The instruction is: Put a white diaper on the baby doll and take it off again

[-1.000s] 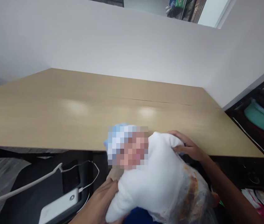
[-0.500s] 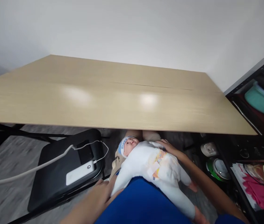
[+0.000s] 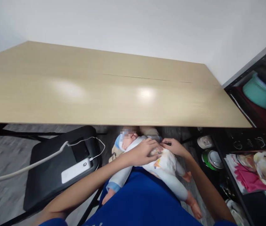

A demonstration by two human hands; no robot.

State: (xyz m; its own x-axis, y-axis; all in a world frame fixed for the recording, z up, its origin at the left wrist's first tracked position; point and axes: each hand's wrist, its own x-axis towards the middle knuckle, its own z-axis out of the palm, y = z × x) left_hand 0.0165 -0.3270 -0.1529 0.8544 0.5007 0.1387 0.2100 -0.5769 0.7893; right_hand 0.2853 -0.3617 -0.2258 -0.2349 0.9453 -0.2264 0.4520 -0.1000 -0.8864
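Note:
A baby doll in a white suit and a blue-and-white cap lies on its back across my lap, its white trunk (image 3: 135,146) slanting and its bare feet (image 3: 195,209) toward the lower right. Around its hips sits a diaper (image 3: 167,161) with orange and yellow print. My left hand (image 3: 147,152) reaches over the doll's belly, its fingers bent at the diaper's upper edge. Close beside it, my right hand (image 3: 174,147) pinches at the far side of that same edge. Both sets of fingertips partly hide the waistband.
A wooden tabletop (image 3: 114,100) overhangs my knees. To the left, a black stool (image 3: 45,169) carries a white power bank (image 3: 75,171) with a cable and a dark phone (image 3: 80,150). At right, a black shelf holds a teal basin (image 3: 262,92), tins (image 3: 214,158) and pink cloth (image 3: 249,177).
My left hand has moved from the doll's near arm up onto its belly. The doll's near sleeve and hand now show. My right hand has lifted and curled at the diaper's edge.

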